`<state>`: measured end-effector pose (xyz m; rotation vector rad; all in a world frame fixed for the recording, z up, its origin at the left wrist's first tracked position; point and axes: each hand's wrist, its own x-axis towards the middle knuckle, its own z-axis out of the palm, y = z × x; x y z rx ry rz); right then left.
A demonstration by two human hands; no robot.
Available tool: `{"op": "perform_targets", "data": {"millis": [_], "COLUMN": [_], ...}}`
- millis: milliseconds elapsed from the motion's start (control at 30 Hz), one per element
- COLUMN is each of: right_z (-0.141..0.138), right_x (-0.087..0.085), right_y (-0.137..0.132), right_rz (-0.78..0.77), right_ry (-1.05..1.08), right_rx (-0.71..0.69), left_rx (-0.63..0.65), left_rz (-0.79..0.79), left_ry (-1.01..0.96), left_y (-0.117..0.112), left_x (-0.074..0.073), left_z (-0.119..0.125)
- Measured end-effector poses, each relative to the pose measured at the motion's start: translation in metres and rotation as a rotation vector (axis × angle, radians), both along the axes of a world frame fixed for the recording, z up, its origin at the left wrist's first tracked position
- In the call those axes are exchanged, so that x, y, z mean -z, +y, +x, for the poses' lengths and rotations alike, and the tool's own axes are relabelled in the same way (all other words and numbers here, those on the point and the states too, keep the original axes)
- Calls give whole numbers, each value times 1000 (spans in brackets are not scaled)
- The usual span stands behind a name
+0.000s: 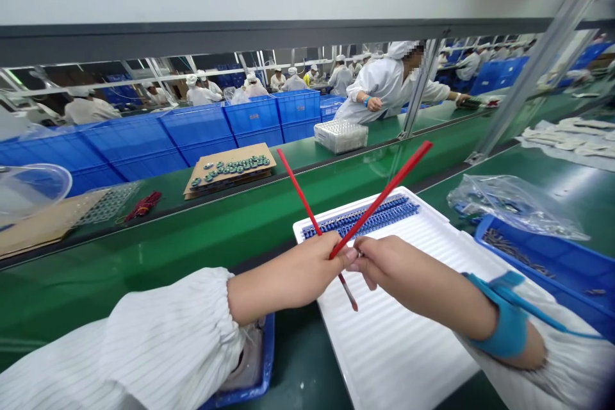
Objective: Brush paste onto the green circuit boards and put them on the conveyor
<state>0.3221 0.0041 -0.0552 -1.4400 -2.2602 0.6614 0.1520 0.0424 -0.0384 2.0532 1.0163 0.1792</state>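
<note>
Red-handled brush [300,195]: passes under the fingers of the left hand, its upper handle rising over the tray and its thin tip [354,301] hanging just below the fingers.
Red rod [384,195]: crosses the brush, its lower end touching the left hand's fingers and its upper end reaching over the desk.
Left hand [293,278]: closed around the brush and the end of the rod.
Right hand [408,266]: fingers together, touching the left hand's fingertips; a small metal glint shows there, too small to tell what it is or whether it is held.
Right wrist: blue strap [509,320] with a blue cord [552,317].
Sleeves: white striped [163,346], gathered at the left wrist.
Below the hands: white ridged tray [394,339], with rows of small blue parts [360,218] at its far end.
Right of the tray: blue crate [523,262] holding small dark parts, beside a clear plastic bag [509,205].
Desk: green belt [144,262] carrying a cardboard sheet of small round parts [230,170].
Room: co-worker in white [379,86] leaning over the next bench, blue crates [192,141] stacked behind, more white-clad workers beyond, under a grey shelf [240,32].
</note>
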Motion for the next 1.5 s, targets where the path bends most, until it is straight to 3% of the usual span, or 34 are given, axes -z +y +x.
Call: {"op": "perform_targets", "data": {"millis": [167,367,500,733,833,1167,1500], "right_z": [-3,-6,-9,9,8,-4,-2], "right_x": [1,1,-4,5,9,9,15], "right_y": [0,0,1,6,4,-10,-15], "right_rz": [112,27,91,-209,-268,84,129], "right_ry": [-133,17,43,335,433,225,359], "right_rx": [4,31,45,57,25,79,153], "left_rx": [1,-30,-41,-121,-149,-155,-60], "left_rz": [-3,37,75,-37,-35,63,113], "left_ry": [-47,-23,8,-136,-187,-83,-83], "left_y": [1,-6,-7,1,3,0,-4], "left_x": [1,-6,-7,-3,-1,0,-5], "left_z": [-1,4,5,-3,-5,-1,-3]}}
